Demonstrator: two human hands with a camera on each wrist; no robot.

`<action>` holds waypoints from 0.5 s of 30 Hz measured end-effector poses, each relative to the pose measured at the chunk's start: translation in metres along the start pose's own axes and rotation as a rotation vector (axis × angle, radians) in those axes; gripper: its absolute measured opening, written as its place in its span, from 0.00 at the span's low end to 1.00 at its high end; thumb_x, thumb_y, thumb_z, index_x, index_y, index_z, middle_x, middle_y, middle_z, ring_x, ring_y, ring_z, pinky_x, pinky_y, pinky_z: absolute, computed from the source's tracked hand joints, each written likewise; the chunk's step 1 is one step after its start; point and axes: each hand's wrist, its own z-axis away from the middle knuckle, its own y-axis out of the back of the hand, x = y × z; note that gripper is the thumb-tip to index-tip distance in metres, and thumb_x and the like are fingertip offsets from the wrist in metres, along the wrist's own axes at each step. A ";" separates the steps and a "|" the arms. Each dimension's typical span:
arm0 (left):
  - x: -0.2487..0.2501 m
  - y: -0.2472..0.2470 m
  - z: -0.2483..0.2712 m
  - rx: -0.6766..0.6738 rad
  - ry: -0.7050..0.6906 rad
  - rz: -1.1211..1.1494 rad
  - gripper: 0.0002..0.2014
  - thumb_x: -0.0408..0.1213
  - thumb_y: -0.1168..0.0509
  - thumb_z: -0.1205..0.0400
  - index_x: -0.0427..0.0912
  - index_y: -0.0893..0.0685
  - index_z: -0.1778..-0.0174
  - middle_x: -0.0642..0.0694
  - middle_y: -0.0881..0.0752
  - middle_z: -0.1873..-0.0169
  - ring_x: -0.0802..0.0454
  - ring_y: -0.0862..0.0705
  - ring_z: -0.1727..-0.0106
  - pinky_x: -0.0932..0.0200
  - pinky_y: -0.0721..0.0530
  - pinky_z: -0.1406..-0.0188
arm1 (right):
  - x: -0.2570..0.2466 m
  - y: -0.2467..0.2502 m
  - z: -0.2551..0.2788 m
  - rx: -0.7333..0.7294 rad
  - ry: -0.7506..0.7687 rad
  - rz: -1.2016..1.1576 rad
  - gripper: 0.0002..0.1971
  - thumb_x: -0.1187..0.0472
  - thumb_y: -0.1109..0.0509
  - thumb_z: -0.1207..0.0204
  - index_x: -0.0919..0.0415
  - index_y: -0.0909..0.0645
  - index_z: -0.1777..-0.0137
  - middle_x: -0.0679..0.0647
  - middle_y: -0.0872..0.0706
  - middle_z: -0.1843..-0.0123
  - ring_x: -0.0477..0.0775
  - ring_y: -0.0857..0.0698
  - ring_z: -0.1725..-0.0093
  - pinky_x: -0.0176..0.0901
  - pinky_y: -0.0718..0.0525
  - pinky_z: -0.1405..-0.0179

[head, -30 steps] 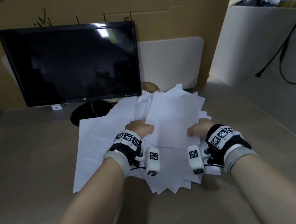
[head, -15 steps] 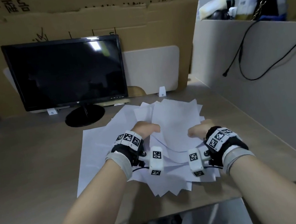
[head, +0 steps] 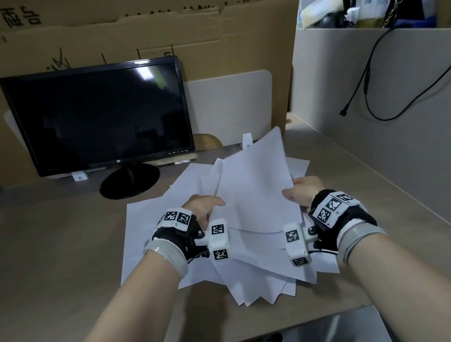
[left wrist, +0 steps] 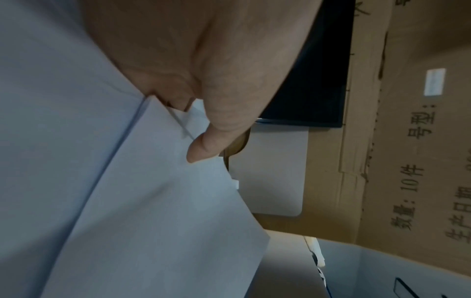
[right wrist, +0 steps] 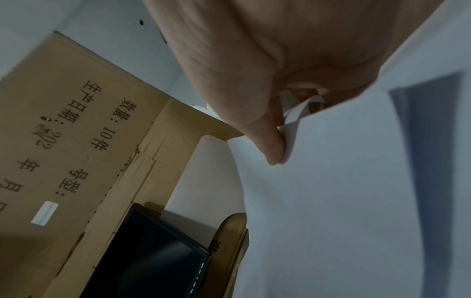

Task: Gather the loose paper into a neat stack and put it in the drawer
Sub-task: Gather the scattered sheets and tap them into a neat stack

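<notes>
Gathering is the step you are in: your left hand (head: 205, 208) and right hand (head: 303, 194) each pinch an opposite side edge of the paper (head: 254, 195), thumbs on top. The wrist views confirm it, with the left thumb (left wrist: 206, 145) pressed onto the sheets and the right thumb (right wrist: 270, 145) clamped on a bent edge. How many sheets each pinch takes in is hard to tell from these angles.

The sheets you hold tilt up at the far end, toward the monitor (head: 100, 116). More of the paper lies fanned out flat on the desk (head: 40, 259) under and around your wrists, corners pointing every way, some close to the near edge. So the pile is far from neat, and nothing has gone to the drawer, which I cannot find in any view.

For the next move, you would likely do best to draw your hands toward each other so the spread sheets slide into one bundle, sweeping in the flat ones at the left. Then stand the bundle on its long edge and tap it on the desk to square the corners. Keep your pinches firm but not crushing, since the right edge already curls under your thumb.
</notes>
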 end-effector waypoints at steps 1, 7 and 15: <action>-0.002 0.002 -0.002 -0.028 -0.003 -0.003 0.23 0.47 0.23 0.25 0.31 0.17 0.46 0.35 0.15 0.61 0.37 0.14 0.63 0.59 0.16 0.61 | 0.000 -0.001 0.000 -0.005 -0.010 -0.031 0.10 0.64 0.27 0.28 0.62 0.12 0.48 0.62 0.09 0.48 0.63 0.11 0.52 0.45 0.15 0.55; -0.020 -0.003 -0.051 -0.111 -0.015 -0.040 0.50 0.57 0.19 0.55 0.34 0.13 0.37 0.31 0.09 0.41 0.30 0.09 0.42 0.33 0.14 0.35 | -0.003 -0.005 -0.004 -0.136 -0.001 -0.196 0.18 0.77 0.25 0.32 0.61 0.10 0.43 0.55 0.07 0.52 0.55 0.09 0.52 0.41 0.10 0.50; -0.004 -0.008 -0.011 0.030 -0.291 0.306 0.19 0.29 0.24 0.25 0.46 0.16 0.40 0.42 0.09 0.42 0.35 0.10 0.40 0.29 0.15 0.35 | 0.001 0.004 0.005 0.003 -0.137 -0.284 0.42 0.63 0.19 0.30 0.63 0.36 0.18 0.60 0.23 0.28 0.58 0.15 0.47 0.34 0.22 0.79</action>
